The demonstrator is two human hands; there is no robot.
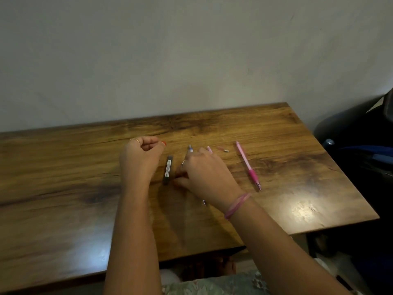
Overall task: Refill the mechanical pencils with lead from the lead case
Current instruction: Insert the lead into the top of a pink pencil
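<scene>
Lying lengthwise away from the person on the table (297,145), the lead case (168,169) sits between the loosely curled, empty left hand (140,158) and the right hand (204,173), whose grip I cannot tell.

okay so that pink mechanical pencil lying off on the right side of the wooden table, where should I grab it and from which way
Pinch the pink mechanical pencil at its darker pink grip section near the tip, coming straight down from above with the right hand. It lies flat on the wooden table, apart from the other pieces, tip towards you, so both long sides are probably free for fingers.
</scene>
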